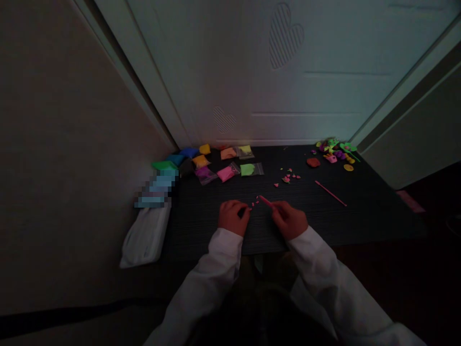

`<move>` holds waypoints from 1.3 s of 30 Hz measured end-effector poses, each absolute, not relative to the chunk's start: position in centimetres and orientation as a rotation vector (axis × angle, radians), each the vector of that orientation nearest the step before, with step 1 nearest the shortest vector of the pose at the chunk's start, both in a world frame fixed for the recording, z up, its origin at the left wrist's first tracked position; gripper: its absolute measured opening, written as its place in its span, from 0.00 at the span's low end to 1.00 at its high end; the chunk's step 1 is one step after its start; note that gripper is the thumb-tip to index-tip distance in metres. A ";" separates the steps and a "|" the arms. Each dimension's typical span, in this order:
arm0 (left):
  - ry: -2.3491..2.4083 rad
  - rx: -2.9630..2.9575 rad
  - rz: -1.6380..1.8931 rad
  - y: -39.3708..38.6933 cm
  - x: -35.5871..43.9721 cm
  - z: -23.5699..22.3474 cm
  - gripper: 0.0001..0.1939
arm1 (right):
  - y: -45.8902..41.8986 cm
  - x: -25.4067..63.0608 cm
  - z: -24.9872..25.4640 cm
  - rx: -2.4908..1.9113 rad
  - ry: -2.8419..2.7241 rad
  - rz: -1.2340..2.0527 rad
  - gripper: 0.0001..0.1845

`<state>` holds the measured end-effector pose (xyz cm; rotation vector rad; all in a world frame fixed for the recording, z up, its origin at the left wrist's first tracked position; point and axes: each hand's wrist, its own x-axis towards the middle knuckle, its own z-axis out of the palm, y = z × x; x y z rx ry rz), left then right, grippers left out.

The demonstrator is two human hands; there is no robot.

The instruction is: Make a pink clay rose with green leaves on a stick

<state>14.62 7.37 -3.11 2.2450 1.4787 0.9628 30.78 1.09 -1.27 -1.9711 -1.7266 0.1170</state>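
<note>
We see our two hands above the dark desk (201, 216). Our right hand (290, 221) is closed around a pink tool (266, 201), thin and long, and its tip points away from us and to the left, toward some small pink pieces (253, 204). These pieces lie on the desk between our hands. Our left hand (233, 217) is partly curled, with the fingers bent and a gap between the thumb and the forefinger; its fingertips are at the nearest pink piece, but we cannot tell if they hold it.

Farther from us, a little to the right, there is a loose group of pink bits (286, 179). To the right of our right hand, a thin pink stick (330, 193) lies slanted on the desk. Near the back right corner we see colorful shaped pieces (338, 150), with a red lump (313, 162) and a yellow round piece (348, 167) near them. At the back left are small packets (226, 173) of many colors. At the left edge lies a white package (146, 235). Behind the desk stands a pale panel (230, 62) with heart shapes.
</note>
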 end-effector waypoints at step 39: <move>0.632 0.550 1.027 15.4 14.8 -0.4 0.10 | 8.3 32.4 0.3 -1.522 -2.032 -0.189 0.13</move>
